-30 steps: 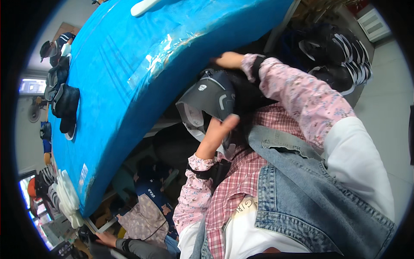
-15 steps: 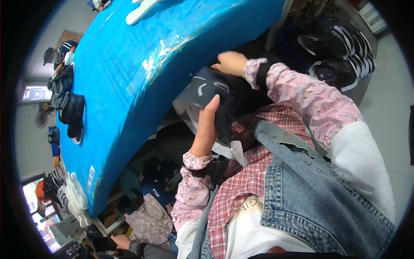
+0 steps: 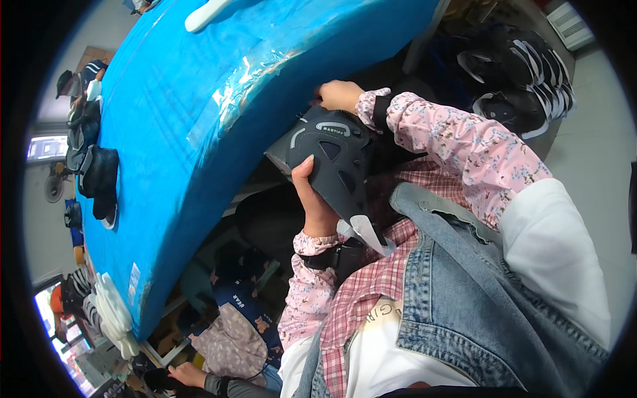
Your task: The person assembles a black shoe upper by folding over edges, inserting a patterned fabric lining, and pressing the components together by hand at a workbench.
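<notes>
A dark grey shoe upper (image 3: 318, 156), with triangular cut-outs, pale printed marks and white flaps at its near end, is held in front of my body. My left hand (image 3: 314, 202) grips its left side, thumb lying along the outer face and fingers hidden underneath. At the far end of the piece is my right hand (image 3: 338, 96), its fingers bent and closed beside the blue table's edge. What those fingertips pinch, if anything, is hidden. Floral pink sleeve covers wrap both forearms.
The blue-covered table (image 3: 179, 99) rises close on the left, bearing dark uppers (image 3: 99, 179) and stacked white pieces (image 3: 114, 318). More black uppers with white edges (image 3: 524, 86) stand stacked at far right. Another person's hand (image 3: 189, 375) shows at lower left.
The shoe upper has turned so its printed outer face shows more. My left thumb has lowered onto it, and my right hand has shifted slightly left.
</notes>
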`<action>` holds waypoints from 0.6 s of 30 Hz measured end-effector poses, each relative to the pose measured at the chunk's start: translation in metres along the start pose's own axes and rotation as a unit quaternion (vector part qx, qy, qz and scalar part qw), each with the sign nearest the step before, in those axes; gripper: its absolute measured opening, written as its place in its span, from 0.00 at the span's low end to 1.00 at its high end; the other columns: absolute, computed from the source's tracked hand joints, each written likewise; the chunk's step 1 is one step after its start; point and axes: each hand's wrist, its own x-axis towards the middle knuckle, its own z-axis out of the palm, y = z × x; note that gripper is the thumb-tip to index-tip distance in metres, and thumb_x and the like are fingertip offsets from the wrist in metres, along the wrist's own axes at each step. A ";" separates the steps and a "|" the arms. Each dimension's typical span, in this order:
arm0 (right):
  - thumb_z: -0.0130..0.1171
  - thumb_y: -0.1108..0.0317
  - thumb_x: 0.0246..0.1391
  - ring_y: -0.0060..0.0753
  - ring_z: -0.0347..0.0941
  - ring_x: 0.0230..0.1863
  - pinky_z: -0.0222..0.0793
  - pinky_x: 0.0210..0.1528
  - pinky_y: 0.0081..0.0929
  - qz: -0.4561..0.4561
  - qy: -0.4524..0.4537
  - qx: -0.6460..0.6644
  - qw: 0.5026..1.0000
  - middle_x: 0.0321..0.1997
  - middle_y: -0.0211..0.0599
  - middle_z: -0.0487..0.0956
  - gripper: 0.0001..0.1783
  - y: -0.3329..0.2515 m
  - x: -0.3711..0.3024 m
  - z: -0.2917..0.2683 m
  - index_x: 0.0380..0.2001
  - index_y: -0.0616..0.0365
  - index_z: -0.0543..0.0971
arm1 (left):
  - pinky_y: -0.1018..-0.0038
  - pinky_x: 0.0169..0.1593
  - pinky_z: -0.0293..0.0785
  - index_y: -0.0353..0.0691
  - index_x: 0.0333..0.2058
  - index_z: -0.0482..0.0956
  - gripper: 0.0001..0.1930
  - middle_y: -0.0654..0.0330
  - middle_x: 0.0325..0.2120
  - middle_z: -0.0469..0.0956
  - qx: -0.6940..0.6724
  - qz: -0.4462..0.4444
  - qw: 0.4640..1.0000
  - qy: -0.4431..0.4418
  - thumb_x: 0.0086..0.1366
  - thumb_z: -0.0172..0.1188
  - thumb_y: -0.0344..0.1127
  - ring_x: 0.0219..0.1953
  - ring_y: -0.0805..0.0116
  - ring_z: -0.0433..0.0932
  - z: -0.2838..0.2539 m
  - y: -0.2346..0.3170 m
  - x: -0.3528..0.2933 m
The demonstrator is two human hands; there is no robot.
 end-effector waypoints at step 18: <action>0.57 0.58 0.41 0.48 0.75 0.39 0.70 0.39 0.40 -0.035 -0.010 -0.055 0.998 0.34 0.47 0.78 0.15 -0.012 0.003 -0.007 0.30 0.57 0.80 | 0.72 0.45 0.70 0.34 0.43 0.70 0.23 0.54 0.40 0.74 -0.102 0.050 0.993 0.024 0.58 0.40 0.47 0.41 0.63 0.73 -0.010 0.006 0.009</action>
